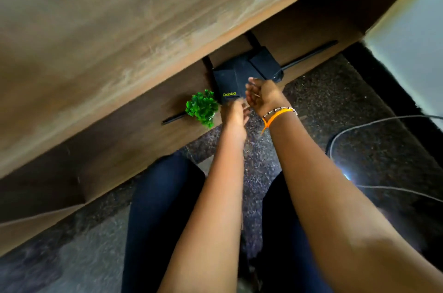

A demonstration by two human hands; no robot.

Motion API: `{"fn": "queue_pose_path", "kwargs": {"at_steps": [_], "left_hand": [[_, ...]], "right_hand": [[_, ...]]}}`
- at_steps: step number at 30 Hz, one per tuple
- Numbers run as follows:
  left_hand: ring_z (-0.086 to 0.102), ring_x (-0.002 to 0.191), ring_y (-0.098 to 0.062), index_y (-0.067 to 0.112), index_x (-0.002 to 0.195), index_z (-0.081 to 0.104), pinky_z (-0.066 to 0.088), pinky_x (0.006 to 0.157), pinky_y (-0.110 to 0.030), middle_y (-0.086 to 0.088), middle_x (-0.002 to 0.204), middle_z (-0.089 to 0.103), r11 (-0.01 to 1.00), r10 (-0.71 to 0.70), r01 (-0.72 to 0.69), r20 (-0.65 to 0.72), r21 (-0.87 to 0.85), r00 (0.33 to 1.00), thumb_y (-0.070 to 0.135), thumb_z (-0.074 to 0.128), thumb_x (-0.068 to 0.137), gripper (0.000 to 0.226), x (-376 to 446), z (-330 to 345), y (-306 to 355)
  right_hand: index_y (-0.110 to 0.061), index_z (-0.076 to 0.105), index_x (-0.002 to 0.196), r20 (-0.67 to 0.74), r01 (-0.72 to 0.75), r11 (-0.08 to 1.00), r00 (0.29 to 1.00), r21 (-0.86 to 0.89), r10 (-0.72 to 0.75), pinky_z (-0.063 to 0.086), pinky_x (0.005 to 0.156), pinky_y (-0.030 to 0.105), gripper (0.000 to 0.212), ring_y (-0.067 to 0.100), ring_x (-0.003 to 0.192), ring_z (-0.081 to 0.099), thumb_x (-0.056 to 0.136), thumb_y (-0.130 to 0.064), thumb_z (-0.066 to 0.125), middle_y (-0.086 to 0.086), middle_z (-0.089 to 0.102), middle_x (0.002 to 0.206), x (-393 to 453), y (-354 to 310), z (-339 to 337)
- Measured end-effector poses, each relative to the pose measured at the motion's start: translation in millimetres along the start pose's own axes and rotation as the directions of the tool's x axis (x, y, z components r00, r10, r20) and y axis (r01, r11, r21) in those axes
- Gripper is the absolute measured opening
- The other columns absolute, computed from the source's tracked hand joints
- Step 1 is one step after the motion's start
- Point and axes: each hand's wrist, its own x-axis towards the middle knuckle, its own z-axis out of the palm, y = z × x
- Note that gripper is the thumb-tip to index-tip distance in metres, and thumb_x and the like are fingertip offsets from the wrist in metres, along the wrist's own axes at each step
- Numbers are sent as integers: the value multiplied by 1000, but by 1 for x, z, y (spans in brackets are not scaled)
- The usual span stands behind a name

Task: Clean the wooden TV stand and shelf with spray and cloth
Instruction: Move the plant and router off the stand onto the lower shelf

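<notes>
The wooden TV stand's top (119,29) fills the upper left, streaked with pale smears. Under it runs a lower shelf (134,129) that carries a black router (230,79) with a yellow "Dabba" label and thin antennas. My left hand (233,114) is at the router's near edge; it is blurred and its fingers are hard to make out. My right hand (261,96), with an orange thread and beads at the wrist, touches the router's right side with relaxed fingers. No spray bottle or cloth is in view.
A small green artificial plant (202,108) stands on the shelf just left of the router. My knees in dark trousers (163,196) rest on a dark speckled floor (323,101). Grey cables (359,125) loop on the floor at right, near a pale wall.
</notes>
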Motion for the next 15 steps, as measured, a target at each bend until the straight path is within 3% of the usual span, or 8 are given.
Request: {"fn": "queue_pose_path", "kwargs": {"at_steps": [4,6,8,12,15], "left_hand": [[40,53,-6,21,69,45,35,53,-18,4,62,42,991,0,-4,30,135,1000,18,44,96,27,-41,-1,37],[39,52,-6,22,69,46,36,53,-18,4,62,40,975,-42,27,66,219,997,19,44,96,27,-72,-1,48],[41,51,-7,21,70,48,38,53,-19,4,60,46,955,-80,45,107,293,991,20,44,96,27,-104,-2,56],[51,47,-7,19,71,54,41,54,-21,5,53,57,886,-153,62,163,460,975,23,44,96,27,-187,2,80],[52,63,-12,19,77,52,43,59,-24,1,70,54,845,-177,46,197,532,964,21,42,97,23,-248,6,94]], "right_hand": [[-16,51,71,-79,25,999,997,-22,-27,36,38,13,23,9,47,45,93,-11,46,-1,56,53,-53,-18,-6],[-14,50,72,-103,52,996,993,-67,-59,36,38,14,23,11,51,43,93,-8,46,3,51,65,-85,-25,-6],[-12,51,73,-87,61,993,994,-102,-70,40,44,17,22,11,50,48,93,-6,46,4,51,67,-121,-35,-4],[-9,50,69,-95,51,992,994,-111,-62,37,33,14,25,9,30,50,93,-3,45,7,49,62,-207,-60,-14],[-14,51,72,-145,32,995,988,-93,-45,36,45,20,25,12,50,46,94,-6,44,3,47,66,-272,-73,-33]]}}
